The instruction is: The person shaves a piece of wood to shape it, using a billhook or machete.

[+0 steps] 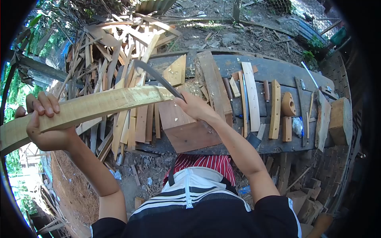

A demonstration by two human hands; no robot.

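Observation:
My left hand (51,127) is wrapped around a long, slightly curved piece of pale wood (95,105), held up at the left. The wood's far left end runs out of view. Its right end reaches close to my right hand (195,107), and the upper face there looks freshly cut and rough. My right hand is closed on a dark hooked tool (156,75), adze-like in shape. The tool's bent end hangs over the wood's far side. Below lies a brown wooden block (192,137) on the dark workbench (160,61).
Wood offcuts (101,43) are heaped at the left. Along the bench lie a pale board (250,91), a wooden strip with holes (274,109), a wooden plane-like piece (288,104), a plastic bag (297,126) and a thick block (341,121). Sawdust (75,186) covers ground at lower left.

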